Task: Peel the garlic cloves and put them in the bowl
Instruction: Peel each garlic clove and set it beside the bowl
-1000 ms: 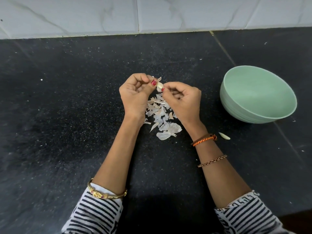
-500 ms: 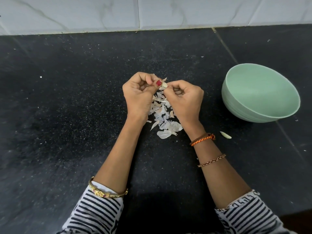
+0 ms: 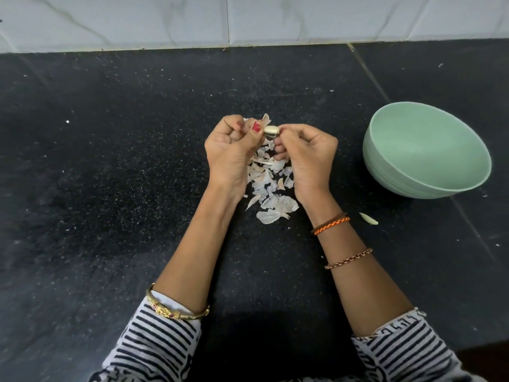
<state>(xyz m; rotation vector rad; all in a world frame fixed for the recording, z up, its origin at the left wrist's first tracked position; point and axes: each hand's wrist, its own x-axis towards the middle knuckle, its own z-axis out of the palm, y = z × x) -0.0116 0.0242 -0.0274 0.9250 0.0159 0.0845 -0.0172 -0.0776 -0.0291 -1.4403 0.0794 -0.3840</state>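
A small pale garlic clove (image 3: 271, 130) is held above the counter between both hands. My left hand (image 3: 230, 153) pinches its left end with thumb and curled fingers. My right hand (image 3: 307, 154) pinches its right end, fingers curled in. A flake of skin sticks up behind the clove. The pale green bowl (image 3: 391, 172) stands to the right of my right hand, tilted toward me; the part of its inside that shows holds nothing.
A heap of white garlic skins (image 3: 271, 194) lies on the black speckled counter (image 3: 110, 188) under and between my wrists. One loose pale garlic piece (image 3: 368, 218) lies near my right wrist, below the bowl. A white tiled wall (image 3: 248, 20) closes the back.
Both hands stay together over the skins. The clove shows more fully between the fingertips now than half a second ago, turned so its long side faces up.
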